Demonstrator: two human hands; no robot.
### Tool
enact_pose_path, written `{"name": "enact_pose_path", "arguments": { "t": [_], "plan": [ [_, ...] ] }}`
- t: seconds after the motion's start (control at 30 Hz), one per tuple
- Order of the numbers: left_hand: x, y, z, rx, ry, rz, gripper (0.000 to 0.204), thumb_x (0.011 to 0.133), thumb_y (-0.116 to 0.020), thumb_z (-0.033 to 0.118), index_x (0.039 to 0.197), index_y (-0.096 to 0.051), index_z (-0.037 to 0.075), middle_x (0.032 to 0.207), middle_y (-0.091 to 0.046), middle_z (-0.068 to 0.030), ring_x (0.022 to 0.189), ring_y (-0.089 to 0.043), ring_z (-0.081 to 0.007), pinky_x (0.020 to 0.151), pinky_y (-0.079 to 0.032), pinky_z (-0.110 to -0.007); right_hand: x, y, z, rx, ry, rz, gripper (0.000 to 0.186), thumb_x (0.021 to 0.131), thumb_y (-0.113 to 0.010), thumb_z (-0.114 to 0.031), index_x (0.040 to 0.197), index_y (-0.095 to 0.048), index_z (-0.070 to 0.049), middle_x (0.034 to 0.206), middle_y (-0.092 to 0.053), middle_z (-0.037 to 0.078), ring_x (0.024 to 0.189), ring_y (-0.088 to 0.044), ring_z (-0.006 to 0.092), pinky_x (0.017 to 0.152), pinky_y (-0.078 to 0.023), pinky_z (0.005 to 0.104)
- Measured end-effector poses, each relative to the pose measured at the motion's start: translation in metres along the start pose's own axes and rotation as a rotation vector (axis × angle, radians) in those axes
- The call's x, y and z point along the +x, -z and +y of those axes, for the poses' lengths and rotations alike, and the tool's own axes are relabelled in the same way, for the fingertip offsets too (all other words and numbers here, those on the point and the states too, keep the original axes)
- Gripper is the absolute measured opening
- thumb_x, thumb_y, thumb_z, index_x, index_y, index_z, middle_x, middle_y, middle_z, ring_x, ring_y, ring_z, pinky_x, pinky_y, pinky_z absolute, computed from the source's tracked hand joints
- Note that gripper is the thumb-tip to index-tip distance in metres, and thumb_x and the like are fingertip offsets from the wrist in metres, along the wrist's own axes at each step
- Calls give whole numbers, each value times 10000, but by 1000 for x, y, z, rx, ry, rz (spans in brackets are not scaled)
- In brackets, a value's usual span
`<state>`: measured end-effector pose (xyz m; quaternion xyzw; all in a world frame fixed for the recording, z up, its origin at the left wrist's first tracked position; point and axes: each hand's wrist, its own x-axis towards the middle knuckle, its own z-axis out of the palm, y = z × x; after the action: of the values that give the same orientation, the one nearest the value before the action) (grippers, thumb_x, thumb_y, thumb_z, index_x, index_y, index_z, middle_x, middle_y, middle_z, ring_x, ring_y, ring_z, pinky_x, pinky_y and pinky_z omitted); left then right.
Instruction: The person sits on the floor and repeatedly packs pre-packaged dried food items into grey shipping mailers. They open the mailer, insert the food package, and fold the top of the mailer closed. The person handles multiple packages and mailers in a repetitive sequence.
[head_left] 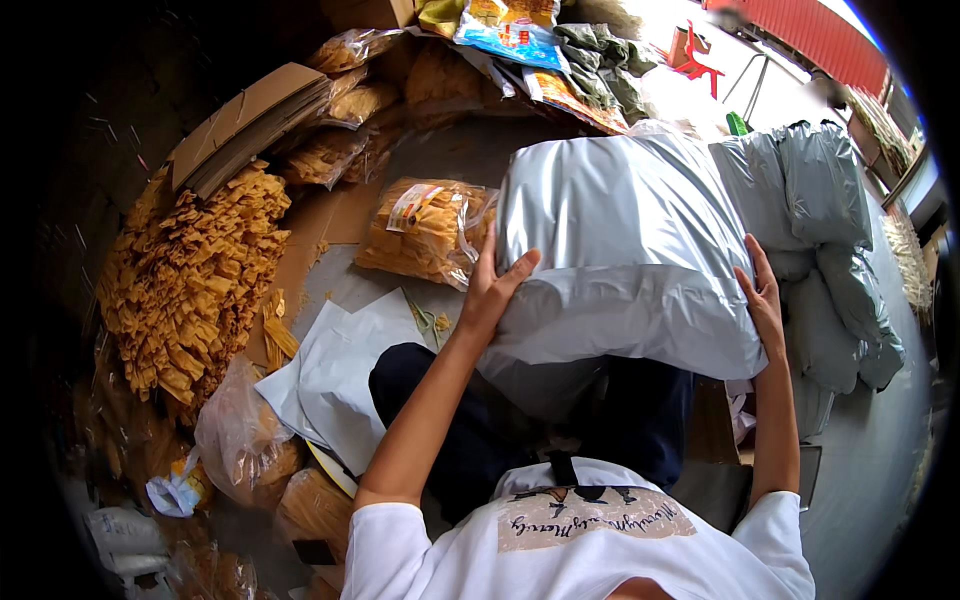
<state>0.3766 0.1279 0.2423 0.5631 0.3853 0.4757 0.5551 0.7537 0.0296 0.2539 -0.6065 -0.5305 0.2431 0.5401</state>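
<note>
A full, shiny silver-grey plastic mailing bag [620,215] is held up in front of me, above my knees. My left hand [490,292] presses on its left side, thumb spread toward the front. On the opposite side, my right hand [762,298] grips the edge with its fingers along the bag. The folded lower flap of the bag faces me. Just left of it lies a clear bag of yellow dried strips [425,232] with a white label. Flat grey plastic bags [340,375] are spread on the floor by my left knee.
Filled grey bags [825,190] are piled at the right. A large heap of loose yellow dried strips [195,290] stands at the left, under folded cardboard [245,120]. More clear bags of strips [330,155] sit at the back left. A red stool [695,62] is far off.
</note>
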Motion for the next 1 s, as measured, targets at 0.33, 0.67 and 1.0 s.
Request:
{"name": "enact_pose_path", "arguments": {
  "t": [0.33,0.67,1.0],
  "plan": [
    [26,-3,-172,221,343,-267,815,895,-577,453,1474,-211,11,1447,-375,-208,1290,-437,-290,1034,-368,-355,53,38,112,-287,-421,-214,444,998,-423,-294,1331,-464,-3,1201,-595,97,1094,-541,188,959,-384,268],
    [67,106,-261,34,683,356,293,902,-549,145,1164,-615,32,988,-643,-75,764,-623,-179,585,-522,-286,-4,-108,0,-821,503,-48,423,877,-490,12,1295,-515,-44,1408,-416,207,1341,-345,401,1084,-304,487],
    [125,154,-385,-842,1041,892,377,897,-531,12,1229,-379,-85,1200,-458,-264,920,-611,-418,698,-601,-437,8,-154,33,-676,485,-337,326,654,-533,116,951,-654,60,1203,-584,227,1140,-561,407,941,-479,444]
  ]
}}
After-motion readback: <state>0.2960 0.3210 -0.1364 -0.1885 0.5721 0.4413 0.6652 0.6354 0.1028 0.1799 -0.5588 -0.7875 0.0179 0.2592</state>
